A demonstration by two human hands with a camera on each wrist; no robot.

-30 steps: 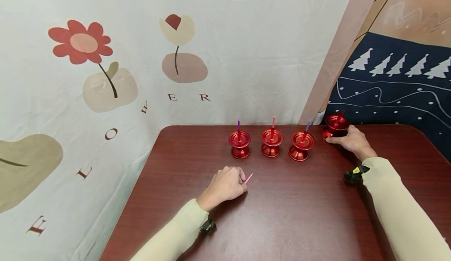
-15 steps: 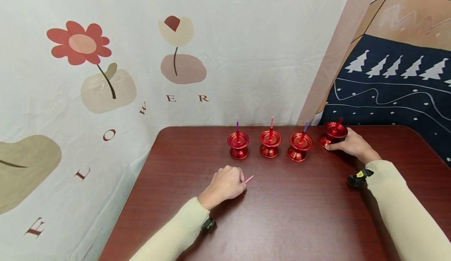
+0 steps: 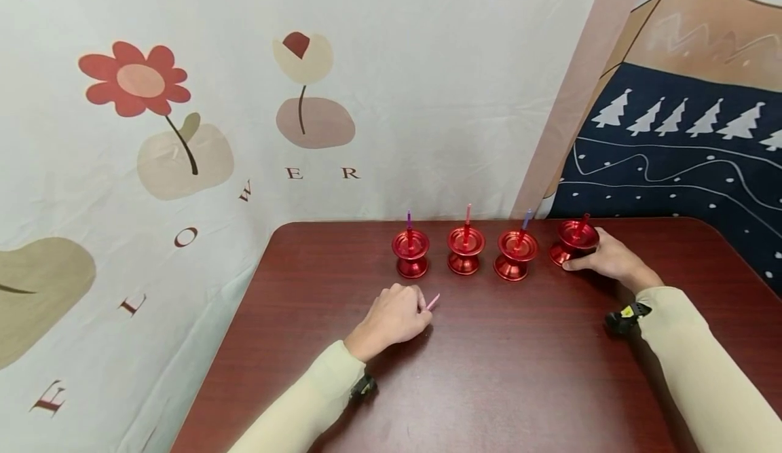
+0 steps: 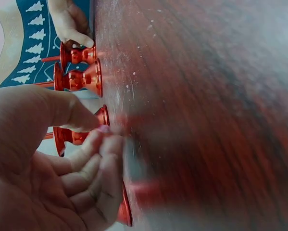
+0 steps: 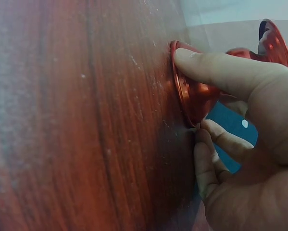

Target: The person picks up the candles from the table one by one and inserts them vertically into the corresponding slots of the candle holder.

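Note:
My left hand [image 3: 394,316] pinches a thin pink candle [image 3: 433,301] between thumb and fingers, low over the table's middle. In the left wrist view only a small pink end of it shows at the fingertips. At the right end of a row, my right hand [image 3: 613,257] grips the foot of a shiny red metal candle holder [image 3: 574,237], thumb on the near side of its base [image 5: 197,94]. No candle shows in this holder's red centre tube. To its left stand three matching holders with candles upright in them: purple [image 3: 409,220], pink-red [image 3: 468,214] and blue [image 3: 527,219].
The brown wooden table [image 3: 489,371] has its back edge just behind the holders. A white cloth [image 3: 427,100] printed with flowers hangs behind, and a dark blue one [image 3: 672,161] with white trees hangs at right.
My right hand has drawn the rightmost holder nearer to me and closer to the row. The pink candle in my left hand has tilted slightly; the view has shifted a little.

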